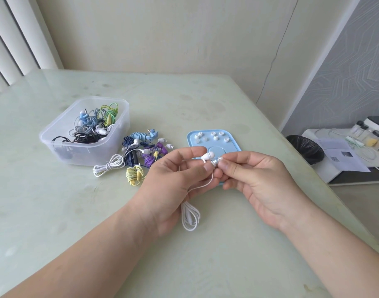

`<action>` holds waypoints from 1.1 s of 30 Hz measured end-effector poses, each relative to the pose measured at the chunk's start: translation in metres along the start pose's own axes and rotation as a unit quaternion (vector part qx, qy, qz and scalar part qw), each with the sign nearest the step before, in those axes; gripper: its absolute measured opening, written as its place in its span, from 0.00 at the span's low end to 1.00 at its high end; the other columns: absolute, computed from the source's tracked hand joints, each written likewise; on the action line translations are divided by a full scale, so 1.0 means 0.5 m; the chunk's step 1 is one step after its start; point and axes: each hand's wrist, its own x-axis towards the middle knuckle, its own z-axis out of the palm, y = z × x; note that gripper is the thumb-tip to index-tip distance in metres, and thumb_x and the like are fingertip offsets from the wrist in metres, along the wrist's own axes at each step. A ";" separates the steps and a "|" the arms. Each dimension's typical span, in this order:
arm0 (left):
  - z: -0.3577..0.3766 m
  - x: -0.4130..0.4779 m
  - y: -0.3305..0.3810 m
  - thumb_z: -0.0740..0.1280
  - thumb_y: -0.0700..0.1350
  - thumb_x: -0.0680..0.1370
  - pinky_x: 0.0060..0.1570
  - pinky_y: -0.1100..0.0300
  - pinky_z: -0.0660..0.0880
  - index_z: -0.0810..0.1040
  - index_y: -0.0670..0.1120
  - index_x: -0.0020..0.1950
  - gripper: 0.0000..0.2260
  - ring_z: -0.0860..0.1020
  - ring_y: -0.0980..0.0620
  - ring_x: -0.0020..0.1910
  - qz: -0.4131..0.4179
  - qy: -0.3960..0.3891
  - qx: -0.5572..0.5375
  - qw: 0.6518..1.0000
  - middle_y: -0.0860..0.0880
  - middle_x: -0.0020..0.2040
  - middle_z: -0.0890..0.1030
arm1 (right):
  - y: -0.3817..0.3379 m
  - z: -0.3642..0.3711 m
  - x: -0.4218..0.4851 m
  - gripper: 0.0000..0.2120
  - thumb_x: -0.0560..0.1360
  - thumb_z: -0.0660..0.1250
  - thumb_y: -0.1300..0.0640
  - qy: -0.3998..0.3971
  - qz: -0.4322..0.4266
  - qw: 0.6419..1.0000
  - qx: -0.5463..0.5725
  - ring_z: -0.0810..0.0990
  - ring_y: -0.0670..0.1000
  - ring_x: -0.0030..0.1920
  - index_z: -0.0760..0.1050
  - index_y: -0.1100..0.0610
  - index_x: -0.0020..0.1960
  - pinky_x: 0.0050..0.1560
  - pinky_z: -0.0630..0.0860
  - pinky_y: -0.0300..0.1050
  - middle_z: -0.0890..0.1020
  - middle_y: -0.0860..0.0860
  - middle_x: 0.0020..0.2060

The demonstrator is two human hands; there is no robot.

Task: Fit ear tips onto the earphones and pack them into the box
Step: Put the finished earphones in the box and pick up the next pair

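I am seeing open table [55, 211] stretching from 6 to 9 o'clock, its right edge running near my right hand [257, 181] at 3 o'clock. At centre my left hand [173, 179] is pinching the white earphone [208, 157] while the right is pinching an ear tip [220, 159] just beside it. At 10 o'clock the clear box [53, 136] is holding coiled earphones [91, 127], and the blue tray [191, 136] just behind my hands is carrying loose ear tips [215, 138].

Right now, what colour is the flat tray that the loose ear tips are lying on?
Light blue; the tray shows best in the head view.
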 end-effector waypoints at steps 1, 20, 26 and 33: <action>0.000 0.000 0.000 0.73 0.31 0.74 0.46 0.55 0.83 0.81 0.39 0.59 0.15 0.86 0.44 0.42 0.001 -0.002 0.005 1.000 0.38 0.48 0.85 | 0.000 0.000 0.000 0.13 0.67 0.75 0.64 -0.003 -0.003 1.000 0.000 0.85 0.56 0.38 0.82 0.65 0.50 0.37 0.80 0.43 0.86 0.63 0.39; 0.002 -0.002 0.000 0.72 0.30 0.75 0.47 0.55 0.83 0.80 0.39 0.59 0.14 0.86 0.44 0.41 0.005 0.009 0.006 1.000 0.39 0.45 0.86 | 0.008 -0.005 0.002 0.07 0.71 0.75 0.65 -0.023 -0.122 0.988 -0.095 0.86 0.57 0.41 0.83 0.66 0.49 0.41 0.80 0.44 0.87 0.62 0.40; 0.002 -0.003 -0.004 0.72 0.29 0.74 0.47 0.54 0.83 0.81 0.38 0.57 0.13 0.86 0.44 0.42 0.009 0.018 -0.001 1.000 0.39 0.45 0.86 | 0.012 -0.009 0.004 0.04 0.74 0.75 0.67 -0.024 -0.174 0.972 -0.155 0.86 0.62 0.45 0.85 0.64 0.48 0.44 0.81 0.50 0.88 0.59 0.42; 0.000 -0.002 -0.003 0.73 0.31 0.74 0.48 0.54 0.84 0.80 0.38 0.57 0.13 0.87 0.44 0.44 0.017 0.029 -0.006 0.999 0.38 0.46 0.86 | 0.015 -0.010 -0.002 0.07 0.75 0.72 0.71 -0.037 -0.209 0.960 -0.183 0.86 0.52 0.42 0.86 0.63 0.48 0.44 0.81 0.42 0.88 0.55 0.44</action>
